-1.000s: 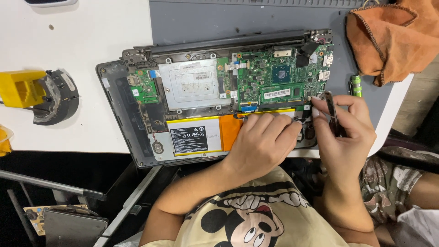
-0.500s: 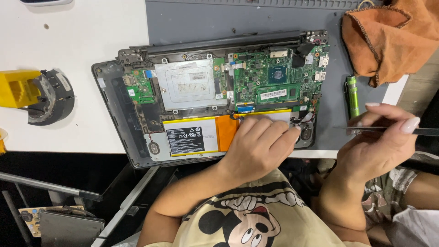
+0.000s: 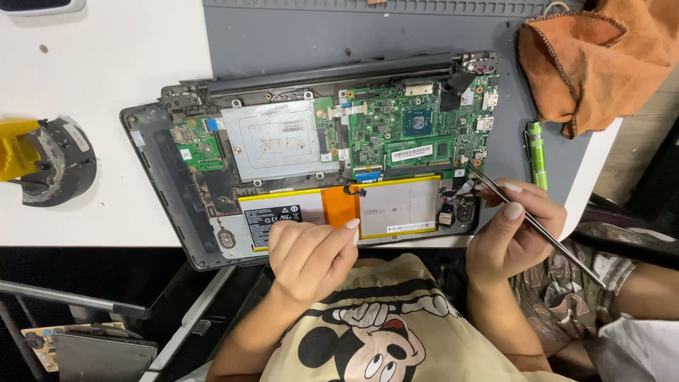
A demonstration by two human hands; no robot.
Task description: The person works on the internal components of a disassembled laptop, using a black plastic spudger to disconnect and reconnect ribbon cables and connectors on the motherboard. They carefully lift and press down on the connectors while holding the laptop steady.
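The right hand (image 3: 513,230) pinches thin tweezers (image 3: 537,226) over the open laptop (image 3: 318,166); the left hand (image 3: 311,255) rests, fingers curled, on its battery (image 3: 396,209).

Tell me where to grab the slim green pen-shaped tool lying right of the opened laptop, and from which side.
Pinch the slim green pen-shaped tool across its middle, coming from above. It lies flat and lengthwise on the grey mat, its sides free between the opened laptop and the orange cloth. The right hand, holding metal tweezers, is nearest.
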